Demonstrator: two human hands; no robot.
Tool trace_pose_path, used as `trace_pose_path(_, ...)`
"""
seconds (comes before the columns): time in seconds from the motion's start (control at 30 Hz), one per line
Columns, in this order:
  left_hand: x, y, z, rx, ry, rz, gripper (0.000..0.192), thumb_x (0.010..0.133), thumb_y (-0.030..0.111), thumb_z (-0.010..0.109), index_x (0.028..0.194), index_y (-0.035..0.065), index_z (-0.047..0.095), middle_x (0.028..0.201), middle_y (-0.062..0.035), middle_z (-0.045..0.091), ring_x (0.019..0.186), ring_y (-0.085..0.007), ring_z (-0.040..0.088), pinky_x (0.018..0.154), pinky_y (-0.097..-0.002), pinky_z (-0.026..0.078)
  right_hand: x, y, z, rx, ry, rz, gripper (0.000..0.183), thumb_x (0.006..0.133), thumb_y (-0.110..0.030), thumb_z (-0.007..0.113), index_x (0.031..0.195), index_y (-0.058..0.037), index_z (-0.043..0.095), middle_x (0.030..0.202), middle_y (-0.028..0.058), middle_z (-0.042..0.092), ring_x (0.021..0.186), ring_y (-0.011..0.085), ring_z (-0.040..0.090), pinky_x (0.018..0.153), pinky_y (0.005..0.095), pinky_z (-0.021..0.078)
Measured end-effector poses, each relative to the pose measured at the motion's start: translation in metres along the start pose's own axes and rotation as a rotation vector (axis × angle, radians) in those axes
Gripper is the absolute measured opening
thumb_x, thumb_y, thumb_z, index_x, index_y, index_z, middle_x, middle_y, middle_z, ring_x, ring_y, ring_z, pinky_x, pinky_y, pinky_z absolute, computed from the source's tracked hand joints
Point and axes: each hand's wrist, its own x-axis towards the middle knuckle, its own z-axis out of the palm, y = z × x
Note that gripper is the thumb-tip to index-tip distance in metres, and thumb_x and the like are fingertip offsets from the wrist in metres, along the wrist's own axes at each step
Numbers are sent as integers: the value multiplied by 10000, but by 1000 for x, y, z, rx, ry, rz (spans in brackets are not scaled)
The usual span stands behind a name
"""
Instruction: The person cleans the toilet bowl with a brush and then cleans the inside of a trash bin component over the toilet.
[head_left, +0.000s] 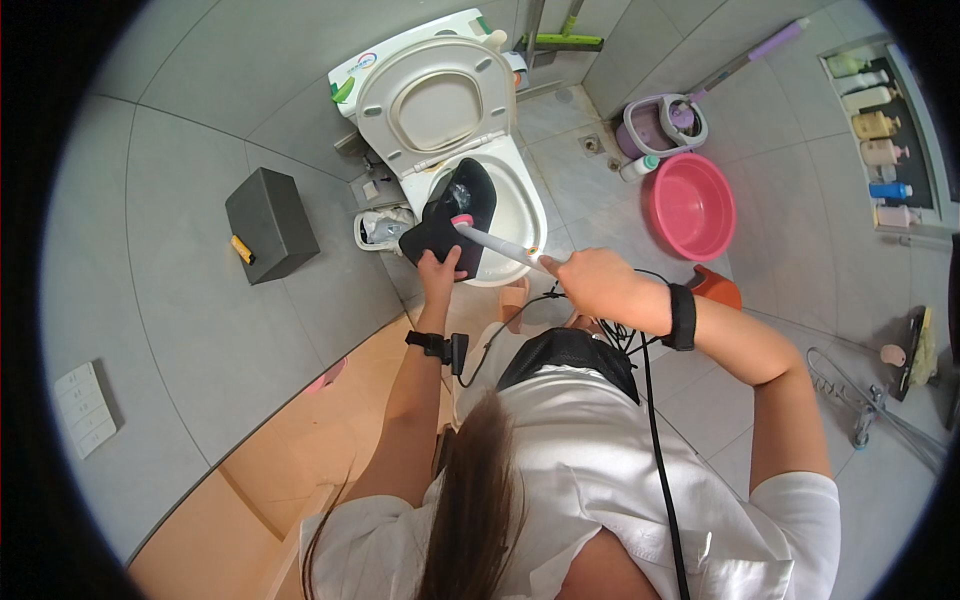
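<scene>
My left hand (439, 267) grips the near edge of a black, flat, sheet-like item (478, 191), its thumb on top. A wet, shiny patch shows on the item's upper part; what exactly the item is, I cannot tell. It lies over the open white toilet bowl (537, 225) and hides part of it. My right hand (592, 281) is closed around the pale handle of a cleaning brush (495, 244), index finger beside a round button. The brush's pink head (463, 220) touches the black item. The toilet seat and lid (436, 112) are raised.
A lined waste bin (363, 234) stands left of the toilet. On the right floor are a pink basin (694, 206), a white bottle (637, 169) and a mop bucket (637, 127). A dark box (274, 225) is on the left wall. Black cables (651, 420) hang by my body.
</scene>
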Motion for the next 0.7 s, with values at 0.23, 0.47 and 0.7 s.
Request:
trace_pose_path(0.23,-5,1,-4,-15,-66,47,255,725,122,657,706,24,422,621,17,419,431,-91,478,332,-226,448,-10,35,-33,167,69,-23,373,747,-147,522,1120,-140,522,654,179,571,608,351,548,574,422,441)
trace_pose_path(0.47,0,18,-6,139,-168,94,198,743,69,627,728,-10,446,749,-63,546,568,-99,535,394,-235,500,8,97,-34,427,175,-120,325,772,-186,524,1083,-100,559,640,119,577,527,221,545,484,341,426)
trace_pose_path(0.7,8,9,-10,14,-118,92,201,740,63,626,738,-1,436,720,-52,532,536,-91,519,384,-231,498,-2,68,-48,804,-127,225,363,788,-193,497,1138,-101,520,480,19,442,358,116,407,344,259,347)
